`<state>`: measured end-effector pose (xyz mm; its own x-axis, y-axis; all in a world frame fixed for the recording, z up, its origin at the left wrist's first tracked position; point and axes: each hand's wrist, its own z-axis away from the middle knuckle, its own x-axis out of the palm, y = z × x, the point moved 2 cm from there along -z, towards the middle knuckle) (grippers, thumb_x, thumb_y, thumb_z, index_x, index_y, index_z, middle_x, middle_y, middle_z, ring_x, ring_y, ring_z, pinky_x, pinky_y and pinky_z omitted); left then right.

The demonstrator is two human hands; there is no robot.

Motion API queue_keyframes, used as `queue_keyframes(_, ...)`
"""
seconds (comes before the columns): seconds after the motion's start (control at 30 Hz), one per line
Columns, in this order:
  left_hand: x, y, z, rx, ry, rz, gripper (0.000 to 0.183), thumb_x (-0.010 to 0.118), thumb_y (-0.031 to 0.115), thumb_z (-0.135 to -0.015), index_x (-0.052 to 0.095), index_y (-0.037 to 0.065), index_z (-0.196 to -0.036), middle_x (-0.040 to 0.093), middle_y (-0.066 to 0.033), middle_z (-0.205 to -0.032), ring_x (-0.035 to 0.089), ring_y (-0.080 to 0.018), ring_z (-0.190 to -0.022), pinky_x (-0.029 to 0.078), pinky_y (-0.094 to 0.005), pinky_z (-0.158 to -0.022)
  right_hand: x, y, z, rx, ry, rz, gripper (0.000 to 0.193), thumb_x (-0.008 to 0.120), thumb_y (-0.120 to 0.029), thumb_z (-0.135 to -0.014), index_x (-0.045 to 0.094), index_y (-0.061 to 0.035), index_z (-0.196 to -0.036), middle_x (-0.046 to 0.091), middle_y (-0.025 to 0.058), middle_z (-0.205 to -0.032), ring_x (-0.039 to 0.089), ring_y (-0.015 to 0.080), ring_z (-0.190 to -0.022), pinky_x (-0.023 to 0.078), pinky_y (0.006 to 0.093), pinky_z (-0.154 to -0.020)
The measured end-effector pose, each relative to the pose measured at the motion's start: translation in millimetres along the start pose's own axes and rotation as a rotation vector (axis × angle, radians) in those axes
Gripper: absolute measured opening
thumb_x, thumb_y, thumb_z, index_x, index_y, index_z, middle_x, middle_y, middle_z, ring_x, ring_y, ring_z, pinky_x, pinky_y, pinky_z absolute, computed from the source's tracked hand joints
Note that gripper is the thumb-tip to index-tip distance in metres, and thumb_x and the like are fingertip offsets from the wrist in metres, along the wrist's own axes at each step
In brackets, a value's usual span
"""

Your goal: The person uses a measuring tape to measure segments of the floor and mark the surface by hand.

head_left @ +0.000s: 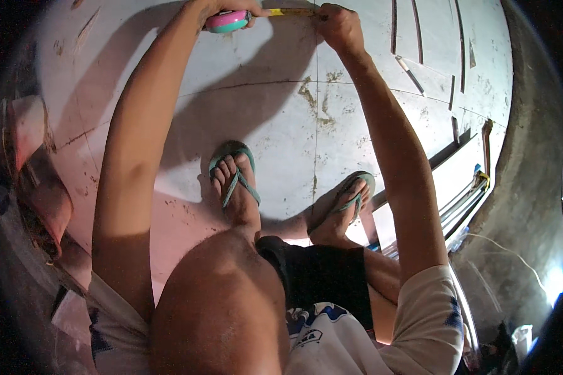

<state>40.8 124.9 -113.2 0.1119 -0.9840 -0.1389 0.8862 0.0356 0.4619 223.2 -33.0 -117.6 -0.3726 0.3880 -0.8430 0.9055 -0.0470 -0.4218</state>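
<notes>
At the far edge of the view, a pink and teal tape measure (227, 22) is gripped in my left hand (247, 7), which is partly cut off by the picture's top. A short length of yellow tape blade (289, 12) is drawn out of the case to the right. My right hand (341, 28) has its fingers closed on the blade's free end. The blade stretches level between both hands, over the pale tiled floor (263, 109). Whether it touches the floor, I cannot tell.
Several thin dark strips (417, 31) lie at the far right, with a pen-like stick (410, 75) beside them. Long metal pieces (463, 203) rest near a grey wall (528, 156). A cable (513, 253) runs to a bright lamp (555, 284). My sandalled feet (234, 178) stand on the tiles.
</notes>
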Motion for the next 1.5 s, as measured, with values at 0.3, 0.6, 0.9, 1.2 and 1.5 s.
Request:
queue_keyframes(0.3,-9,24,6,-0.042,0.126,-0.195,0.027,0.059,0.041,-0.078,0.063,0.016,-0.07,0.054,-0.0061,-0.068,0.046,-0.0173,-0.061,0.038,-0.039,-0.053,-6,-6,-8,0.178,0.013,0.006,0.011,0.056,-0.01,-0.073,0.057,-0.0019,-0.065,0.057,0.0203,-0.064,0.058,0.0368,-0.059,0.045,0.0418,-0.051)
queue_keyframes(0.6,-16,22,-4,-0.037,0.076,-0.348,0.03,0.058,0.046,-0.078,0.066,0.017,-0.075,0.056,-0.0095,-0.079,0.047,-0.0194,-0.066,0.038,-0.0393,-0.058,7,4,-4,0.156,-0.035,-0.055,0.016,0.061,-0.022,-0.072,0.063,-0.0068,-0.073,0.062,0.0176,-0.073,0.061,0.0363,-0.072,0.05,0.0416,-0.063)
queue_keyframes(0.9,-2,17,-2,-0.107,0.077,-0.291,0.038,0.056,0.051,-0.079,0.067,0.015,-0.077,0.06,-0.0128,-0.095,0.051,-0.0222,-0.076,0.04,-0.0423,-0.065,0,-5,-3,0.267,-0.076,0.013,0.015,0.06,-0.018,-0.067,0.058,-0.0027,-0.066,0.058,0.0217,-0.066,0.058,0.0388,-0.064,0.046,0.0435,-0.055)
queue_keyframes(1.2,5,23,4,0.054,0.13,-0.406,0.04,0.057,0.052,-0.078,0.067,0.014,-0.077,0.062,-0.0113,-0.092,0.054,-0.0229,-0.077,0.042,-0.0426,-0.067,15,18,6,-0.074,0.214,0.04,0.02,0.061,-0.017,-0.067,0.051,-0.0016,-0.059,0.053,0.0199,-0.056,0.053,0.0364,-0.051,0.041,0.0425,-0.045)
queue_keyframes(1.5,-6,21,4,0.066,0.208,-0.365,0.028,0.059,0.041,-0.076,0.068,0.014,-0.075,0.062,-0.008,-0.078,0.054,-0.0215,-0.066,0.043,-0.041,-0.06,9,8,4,0.23,-0.035,-0.238,0.024,0.059,-0.027,-0.073,0.052,-0.0084,-0.06,0.057,0.0134,-0.056,0.056,0.0273,-0.048,0.044,0.0397,-0.044)
